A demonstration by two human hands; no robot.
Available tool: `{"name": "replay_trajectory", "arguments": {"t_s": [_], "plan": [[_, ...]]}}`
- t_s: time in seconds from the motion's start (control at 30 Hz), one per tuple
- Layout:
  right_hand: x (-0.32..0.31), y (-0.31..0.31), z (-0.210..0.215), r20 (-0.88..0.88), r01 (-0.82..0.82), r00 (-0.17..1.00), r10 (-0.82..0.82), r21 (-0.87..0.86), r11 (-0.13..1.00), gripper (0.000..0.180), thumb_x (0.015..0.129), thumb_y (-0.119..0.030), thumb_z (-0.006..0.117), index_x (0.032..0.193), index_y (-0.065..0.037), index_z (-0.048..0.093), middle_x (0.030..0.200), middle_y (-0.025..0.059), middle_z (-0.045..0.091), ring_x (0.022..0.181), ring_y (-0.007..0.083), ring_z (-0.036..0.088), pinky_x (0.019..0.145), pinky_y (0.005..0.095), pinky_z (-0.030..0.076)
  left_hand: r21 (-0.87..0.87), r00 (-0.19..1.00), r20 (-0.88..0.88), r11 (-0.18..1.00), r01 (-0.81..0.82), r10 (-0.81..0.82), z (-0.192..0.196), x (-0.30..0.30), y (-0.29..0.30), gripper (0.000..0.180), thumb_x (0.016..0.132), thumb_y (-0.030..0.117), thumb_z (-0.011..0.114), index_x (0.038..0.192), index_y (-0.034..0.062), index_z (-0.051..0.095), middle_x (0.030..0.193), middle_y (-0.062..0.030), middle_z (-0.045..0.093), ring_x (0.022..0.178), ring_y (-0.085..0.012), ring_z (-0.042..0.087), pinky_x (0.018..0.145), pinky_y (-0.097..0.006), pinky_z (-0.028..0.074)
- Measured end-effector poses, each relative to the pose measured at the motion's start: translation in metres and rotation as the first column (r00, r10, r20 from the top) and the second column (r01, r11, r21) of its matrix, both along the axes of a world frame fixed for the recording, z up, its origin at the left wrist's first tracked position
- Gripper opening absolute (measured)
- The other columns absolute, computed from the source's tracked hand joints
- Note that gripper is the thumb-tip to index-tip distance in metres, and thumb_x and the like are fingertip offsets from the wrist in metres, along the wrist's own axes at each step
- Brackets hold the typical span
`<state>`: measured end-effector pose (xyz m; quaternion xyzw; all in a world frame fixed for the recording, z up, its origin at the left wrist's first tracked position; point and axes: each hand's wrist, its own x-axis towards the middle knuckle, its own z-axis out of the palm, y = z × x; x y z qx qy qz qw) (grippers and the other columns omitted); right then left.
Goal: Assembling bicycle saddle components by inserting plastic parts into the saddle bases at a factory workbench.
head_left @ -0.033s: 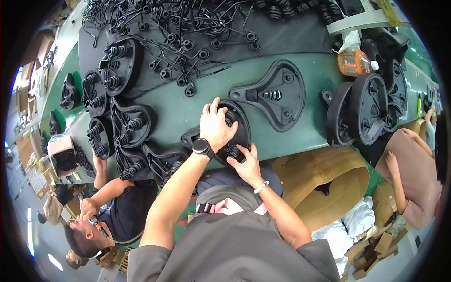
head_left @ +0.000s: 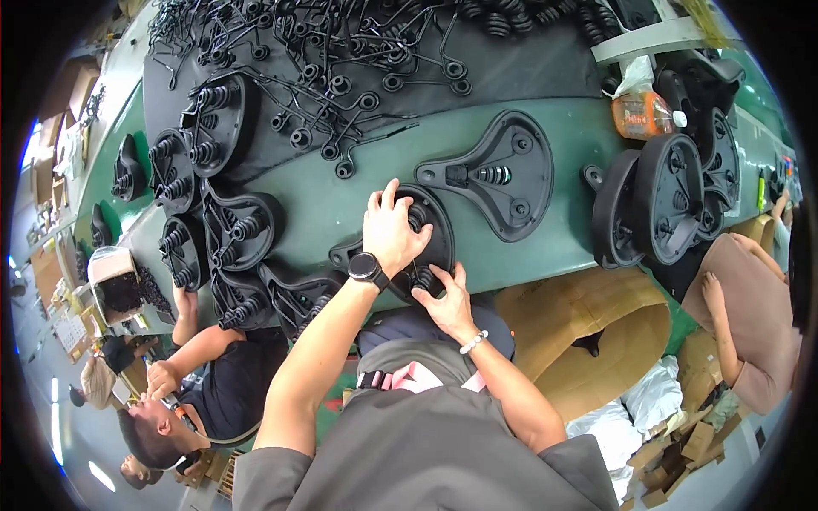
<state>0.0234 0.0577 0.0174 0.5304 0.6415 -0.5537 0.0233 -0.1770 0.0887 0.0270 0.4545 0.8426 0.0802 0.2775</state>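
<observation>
An upturned black bicycle saddle (head_left: 441, 223) lies on the green table in front of me, partly covered by my hands. My left hand (head_left: 394, 232), with a dark watch at its wrist, curls its fingers and thumb around the far coil spring (head_left: 416, 218) on the saddle's underside. At the near edge, my right hand (head_left: 449, 304), wearing a bead bracelet, grips the other coil spring (head_left: 423, 277) between thumb and fingers. Just beyond lies a second upturned saddle (head_left: 532, 183), with a single spring along its middle and no hand touching it.
Saddles with springs fitted (head_left: 243, 226) crowd the left side. Black bent wire frames (head_left: 341, 85) are heaped at the back. To the right stand more saddles (head_left: 669, 200) and an orange bottle (head_left: 641, 115). A cardboard box (head_left: 588, 311) sits below the table edge. People sit on both sides.
</observation>
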Motion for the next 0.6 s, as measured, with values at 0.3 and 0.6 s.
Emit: {"name": "replay_trajectory", "arguments": {"t_s": [0.3, 0.6], "plan": [[0.002, 0.006, -0.006, -0.036, -0.003, 0.999, 0.002, -0.021, 1.000, 0.069, 0.078, -0.046, 0.084, 0.132, -0.007, 0.065, 0.151, 0.0395, 0.033, 0.134, 0.0525, 0.047, 0.111, 0.0483, 0.044, 0.111, 0.999, -0.035, 0.993, -0.032, 0.036, -0.020, -0.002, 0.009, 0.051, 0.074, 0.040, 0.081, 0.100, -0.0016, 0.068, 0.137, -0.0206, 0.051, 0.121, -0.0424, 0.049, 0.099, -0.050, 0.048], [-0.003, 0.012, 0.002, 0.001, 0.086, 0.996, -0.086, -0.086, 0.993, 0.107, 0.073, -0.045, 0.088, 0.153, 0.001, 0.034, 0.152, 0.0352, 0.036, 0.136, 0.0495, 0.046, 0.113, 0.0490, 0.041, 0.272, 0.994, -0.019, 0.957, -0.099, 0.108, -0.025, -0.002, 0.007, 0.060, 0.076, 0.034, 0.079, 0.121, 0.0006, 0.059, 0.131, -0.0195, 0.055, 0.117, -0.0406, 0.052, 0.099, -0.049, 0.049]]}}
